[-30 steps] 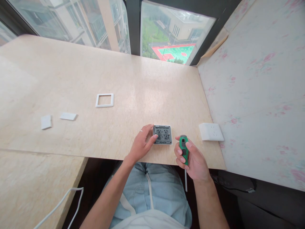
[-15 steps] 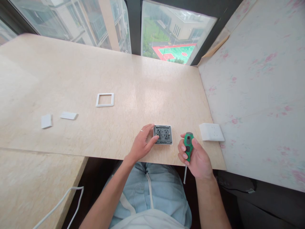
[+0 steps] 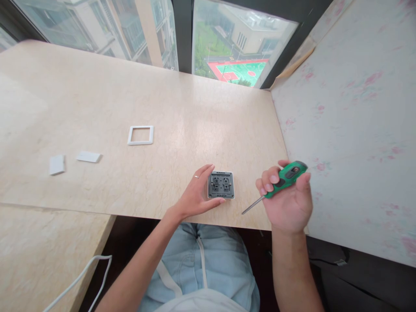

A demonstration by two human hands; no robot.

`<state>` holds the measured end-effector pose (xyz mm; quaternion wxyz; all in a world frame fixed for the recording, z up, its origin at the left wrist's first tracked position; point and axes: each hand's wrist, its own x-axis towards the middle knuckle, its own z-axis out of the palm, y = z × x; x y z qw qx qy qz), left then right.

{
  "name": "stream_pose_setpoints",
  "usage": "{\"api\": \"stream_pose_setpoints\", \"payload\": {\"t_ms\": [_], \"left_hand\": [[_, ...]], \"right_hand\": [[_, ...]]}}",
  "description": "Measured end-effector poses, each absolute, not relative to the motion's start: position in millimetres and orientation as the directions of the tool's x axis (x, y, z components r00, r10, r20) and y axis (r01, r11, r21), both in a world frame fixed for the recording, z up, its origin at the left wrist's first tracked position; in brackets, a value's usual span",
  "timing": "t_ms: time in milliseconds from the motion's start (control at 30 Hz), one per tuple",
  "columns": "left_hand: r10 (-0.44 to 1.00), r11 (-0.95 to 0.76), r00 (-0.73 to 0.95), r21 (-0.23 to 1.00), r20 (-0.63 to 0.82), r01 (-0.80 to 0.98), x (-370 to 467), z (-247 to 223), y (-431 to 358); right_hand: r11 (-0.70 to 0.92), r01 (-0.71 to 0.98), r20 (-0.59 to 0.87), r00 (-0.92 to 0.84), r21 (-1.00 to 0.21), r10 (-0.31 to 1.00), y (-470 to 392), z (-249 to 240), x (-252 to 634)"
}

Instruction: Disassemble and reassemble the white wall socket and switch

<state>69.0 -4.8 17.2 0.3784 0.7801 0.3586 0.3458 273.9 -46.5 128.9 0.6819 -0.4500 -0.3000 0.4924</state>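
A wall switch (image 3: 221,185) with its dark grey inner mechanism exposed and a pale rim lies on the stone-look ledge. My left hand (image 3: 198,195) spans its left side, thumb along the near edge and fingertips at the far left corner, gripping it by the edges. To the right, my right hand (image 3: 286,197) is wrapped round the green and black handle of a screwdriver (image 3: 286,178). Its metal shaft slants down and left, the tip above the ledge and apart from the switch.
A white rectangular frame (image 3: 129,135) lies further left on the ledge (image 3: 182,112). Two white switch covers, one squarish (image 3: 56,165) and one narrow (image 3: 89,157), lie beyond it. A white cable (image 3: 81,275) hangs at lower left. The flowered wall (image 3: 351,130) bounds the right side.
My right hand has risen and moved right, turning the screwdriver so its tip swings up and points left. My left thumb has shifted from the switch's face to its near edge.
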Motion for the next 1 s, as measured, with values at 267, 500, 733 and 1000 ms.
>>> {"api": "stream_pose_setpoints", "payload": {"t_ms": [267, 500, 733, 1000], "left_hand": [[0.677, -0.633, 0.655, 0.72, 0.336, 0.284, 87.9, 22.6, 16.7], [0.687, -0.598, 0.659, 0.753, 0.305, 0.274, 88.0, 13.1, 19.8], [0.688, -0.609, 0.657, 0.739, 0.309, 0.29, 88.8, 15.1, 20.2], [0.698, -0.582, 0.658, 0.758, 0.281, 0.294, 89.1, 17.2, 20.0]], "right_hand": [[0.35, -0.249, 0.225, 0.42, -0.903, 0.879, -25.0, 140.9, 275.4], [0.419, -0.08, 0.367, 0.353, -0.905, 0.861, -11.1, 135.9, 263.6], [0.444, -0.06, 0.412, 0.281, -0.894, 0.867, -5.7, 124.3, 256.9], [0.357, -0.039, 0.33, 0.299, -0.933, 0.896, -8.1, 117.3, 257.2]]}}
